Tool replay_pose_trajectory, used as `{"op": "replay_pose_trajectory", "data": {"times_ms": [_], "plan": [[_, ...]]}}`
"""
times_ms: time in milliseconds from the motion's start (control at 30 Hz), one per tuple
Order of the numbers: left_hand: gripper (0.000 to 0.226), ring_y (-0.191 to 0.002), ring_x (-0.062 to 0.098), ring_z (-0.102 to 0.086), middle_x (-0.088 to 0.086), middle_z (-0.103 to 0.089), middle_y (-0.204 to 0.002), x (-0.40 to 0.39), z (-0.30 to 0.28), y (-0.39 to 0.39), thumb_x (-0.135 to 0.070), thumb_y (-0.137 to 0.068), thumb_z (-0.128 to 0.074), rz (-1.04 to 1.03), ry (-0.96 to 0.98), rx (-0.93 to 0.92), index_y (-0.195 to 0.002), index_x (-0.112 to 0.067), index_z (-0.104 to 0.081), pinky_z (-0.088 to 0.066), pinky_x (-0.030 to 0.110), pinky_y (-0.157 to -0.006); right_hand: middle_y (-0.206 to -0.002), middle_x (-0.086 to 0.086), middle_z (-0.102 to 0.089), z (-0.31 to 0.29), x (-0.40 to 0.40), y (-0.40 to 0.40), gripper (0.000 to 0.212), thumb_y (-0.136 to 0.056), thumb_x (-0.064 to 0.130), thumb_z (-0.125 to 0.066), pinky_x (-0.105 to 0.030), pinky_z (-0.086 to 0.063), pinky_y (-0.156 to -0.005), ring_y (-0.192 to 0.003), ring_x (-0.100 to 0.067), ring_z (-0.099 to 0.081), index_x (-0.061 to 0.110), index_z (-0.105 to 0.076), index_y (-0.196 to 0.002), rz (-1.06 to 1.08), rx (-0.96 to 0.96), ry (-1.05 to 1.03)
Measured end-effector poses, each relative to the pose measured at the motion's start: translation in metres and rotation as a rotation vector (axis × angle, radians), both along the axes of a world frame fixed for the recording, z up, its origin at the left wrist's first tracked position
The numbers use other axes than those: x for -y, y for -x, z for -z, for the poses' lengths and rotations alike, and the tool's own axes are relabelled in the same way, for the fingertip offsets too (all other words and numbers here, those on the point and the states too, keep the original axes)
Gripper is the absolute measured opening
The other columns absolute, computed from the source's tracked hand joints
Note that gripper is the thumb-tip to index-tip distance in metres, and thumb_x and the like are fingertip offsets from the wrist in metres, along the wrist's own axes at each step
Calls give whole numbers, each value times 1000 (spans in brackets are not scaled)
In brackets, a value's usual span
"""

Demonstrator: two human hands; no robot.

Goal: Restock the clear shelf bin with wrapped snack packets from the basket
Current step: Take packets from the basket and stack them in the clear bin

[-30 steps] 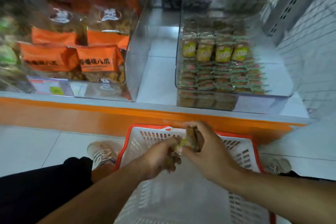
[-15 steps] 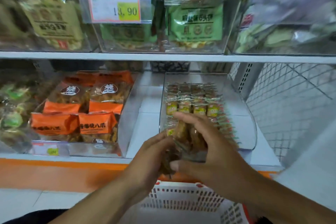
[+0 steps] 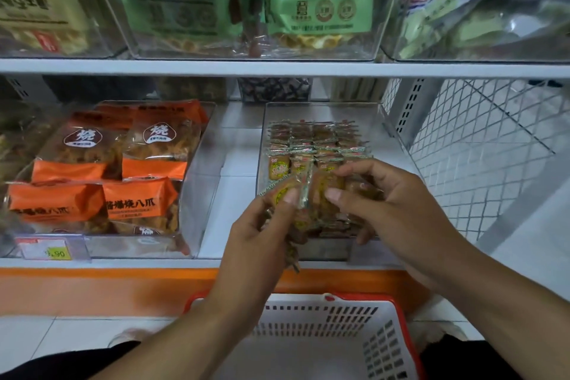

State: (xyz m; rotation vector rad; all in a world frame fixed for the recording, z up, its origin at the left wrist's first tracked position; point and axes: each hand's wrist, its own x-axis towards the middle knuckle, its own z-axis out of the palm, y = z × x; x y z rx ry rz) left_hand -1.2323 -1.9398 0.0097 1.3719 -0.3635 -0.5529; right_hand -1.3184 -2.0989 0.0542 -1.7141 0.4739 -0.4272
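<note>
Clear shelf bin [image 3: 364, 120] already holds packed rows toward its far end, near part not filled — left hand [image 3: 256, 244] and right hand [image 3: 398, 213] both grip wrapped snack packets [image 3: 311, 197] over its near edge, unplaced; basket [image 3: 382, 345] below looks nearly emptied.

My packets [image 3: 320, 194] are brown with yellow-green labels, my basket [image 3: 382, 345] white with a red rim, neighbouring bags [image 3: 138, 203] orange.

Both arms fwd; left hand [image 3: 262, 225] & right hand [image 3: 391, 210] fingers curled, pinching
</note>
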Motion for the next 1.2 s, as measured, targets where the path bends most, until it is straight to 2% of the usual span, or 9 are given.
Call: {"op": "replay_pose_trajectory", "data": {"times_ms": [233,400,533,633,733,867,967,1067,1200], "plan": [[44,-108,5,-71,-11,-77,-111,3,-2,2,-56,-97,-39,7,45,185,-118,-34,-71,-54,12,-81,-76,-10,-71,4,-11,-5,23,-78,37,-83,-32,-53,-44,-63,-22,-69,23,-67,-73,-9,-72,-98],[48,-93,6,-72,-4,-76,-96,6,0,4,-51,-100,-32,-43,1,278,-108,-21,-69,-55,15,-76,-61,-4,-62,10,-32,-5,40,-87,52,-70,-30,-52,-45,-59,-17,-65,20,-68,-62,-89,-157,-219],[57,-88,-10,-67,-23,-74,-89,7,3,3,-67,-90,-27,-98,-61,261,-99,-33,-72,-47,3,-70,-63,-4,-69,12,-42,-3,52,-93,54,-62,-32,-54,-48,-59,-13,-69,16,-70,-58,-151,-214,-295],[67,-83,7,-74,-6,-79,-85,7,7,1,-75,-87,-25,-103,-63,112,-89,-35,-78,-55,15,-66,-64,-10,-71,14,-45,-2,60,-94,59,-56,-32,-55,-48,-53,-14,-68,15,-70,-55,-154,-253,-309],[57,-88,19,-73,2,-77,-90,7,8,0,-56,-104,-29,-155,-45,125,-97,-21,-74,-57,27,-73,-79,-16,-70,19,-50,1,57,-94,61,-52,-34,-56,-48,-57,-14,-68,14,-73,-70,-139,-258,-302],[47,-89,-6,-65,-21,-72,-95,9,3,2,-47,-102,-29,-185,-10,303,-109,-16,-64,-45,4,-73,-89,-9,-70,26,-55,4,32,-90,58,-61,-34,-57,-50,-64,-12,-70,30,-64,-104,-75,-213,-338],[44,-90,-4,-65,-20,-70,-93,11,-1,2,-43,-101,-33,-148,36,325,-115,-14,-63,-47,5,-73,-88,-14,-71,26,-53,4,27,-87,51,-67,-31,-55,-50,-68,-17,-72,36,-65,-109,-27,-118,-356],[46,-96,-1,-67,-18,-72,-99,12,-1,1,-45,-96,-37,-106,60,316,-121,-16,-63,-49,8,-77,-94,2,-75,23,-51,4,23,-90,49,-66,-29,-55,-51,-70,-11,-72,46,-67,-112,-23,-75,-354],[38,-109,9,-67,-9,-72,-111,12,4,-1,-38,-100,-41,-62,63,341,-129,-21,-60,-51,15,-86,-103,-20,-71,25,-51,3,21,-92,47,-64,-28,-56,-53,-74,-17,-72,39,-76,-108,1,-59,-388]]}}
